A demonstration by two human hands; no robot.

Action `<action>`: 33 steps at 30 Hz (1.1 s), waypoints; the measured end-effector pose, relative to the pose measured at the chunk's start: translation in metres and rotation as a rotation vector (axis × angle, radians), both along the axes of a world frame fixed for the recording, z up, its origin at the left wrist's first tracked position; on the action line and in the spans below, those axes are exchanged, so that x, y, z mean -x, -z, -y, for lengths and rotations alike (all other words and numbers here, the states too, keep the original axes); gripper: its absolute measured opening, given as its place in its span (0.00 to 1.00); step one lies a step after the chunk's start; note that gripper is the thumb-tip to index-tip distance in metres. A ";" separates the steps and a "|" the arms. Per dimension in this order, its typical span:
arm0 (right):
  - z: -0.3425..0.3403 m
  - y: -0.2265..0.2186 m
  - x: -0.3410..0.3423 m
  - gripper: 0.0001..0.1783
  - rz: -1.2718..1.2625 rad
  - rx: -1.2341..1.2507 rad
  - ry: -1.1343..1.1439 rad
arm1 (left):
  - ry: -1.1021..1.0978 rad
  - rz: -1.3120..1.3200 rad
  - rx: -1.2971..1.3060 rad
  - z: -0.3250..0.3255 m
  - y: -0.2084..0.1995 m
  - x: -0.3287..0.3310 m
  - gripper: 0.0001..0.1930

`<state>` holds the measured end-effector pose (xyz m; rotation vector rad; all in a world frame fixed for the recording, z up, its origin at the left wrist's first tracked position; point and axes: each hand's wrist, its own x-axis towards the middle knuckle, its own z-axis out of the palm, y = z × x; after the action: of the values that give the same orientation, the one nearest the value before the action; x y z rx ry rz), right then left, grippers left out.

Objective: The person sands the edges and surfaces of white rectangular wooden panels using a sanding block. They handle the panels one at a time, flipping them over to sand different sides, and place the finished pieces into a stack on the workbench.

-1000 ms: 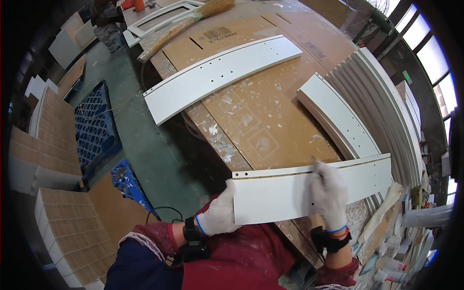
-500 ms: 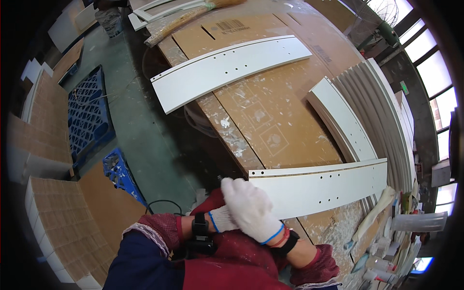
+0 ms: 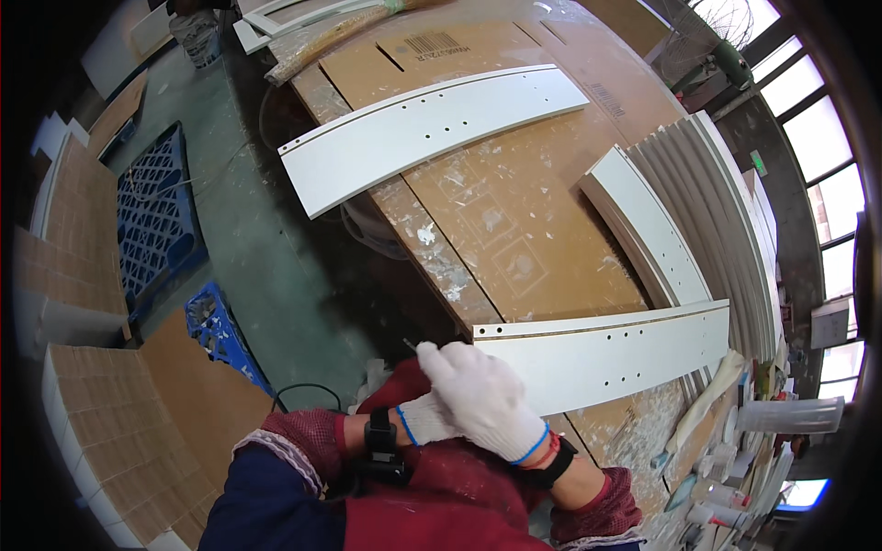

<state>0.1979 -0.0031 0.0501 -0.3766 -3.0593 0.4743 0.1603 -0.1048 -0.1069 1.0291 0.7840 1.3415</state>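
Observation:
My right hand (image 3: 487,397), in a white knit glove with a blue cuff, is closed, its fingers curled, by the left end of a white curved board (image 3: 570,358). A thin grey tip (image 3: 410,344) sticks out beyond its fingers; what it belongs to is hidden. My left hand (image 3: 428,418), gloved the same way, lies under the right one, and its fingers are covered. The board has a row of drilled holes and a groove along its far edge. Another such white board (image 3: 432,133) lies farther off, its left end overhanging the table.
Cardboard (image 3: 542,230) covers the table. More white curved pieces (image 3: 657,225) stand stacked at its right side, next to a clear plastic cup (image 3: 790,416). A straw broom (image 3: 331,41) lies at the far edge. Blue pallets (image 3: 156,211) rest on the floor to the left.
My right hand has tilted a little, with its knuckles lower and further right. More of the thin tip shows. Both boards stay in place while the view shifts slightly.

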 end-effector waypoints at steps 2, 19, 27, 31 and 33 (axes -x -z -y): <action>-0.009 -0.008 -0.011 0.19 -0.210 0.018 0.135 | -0.266 -0.588 -0.258 -0.012 -0.009 0.000 0.26; -0.063 -0.014 -0.148 0.15 -0.332 -0.148 0.700 | -0.056 1.080 0.428 -0.038 -0.087 0.012 0.27; 0.010 0.018 -0.112 0.13 -0.298 -0.347 0.474 | -0.087 1.023 0.439 -0.034 -0.079 0.009 0.30; 0.053 0.016 -0.086 0.18 0.170 0.151 0.334 | -0.295 0.716 0.572 -0.040 -0.088 0.006 0.30; 0.046 0.019 -0.102 0.09 -0.181 0.353 0.292 | -0.158 0.911 0.409 -0.036 -0.079 0.011 0.31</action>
<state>0.2999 -0.0486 0.0316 -0.7313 -2.6789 0.9696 0.1495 -0.0685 -0.0279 -0.0147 0.4039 1.5032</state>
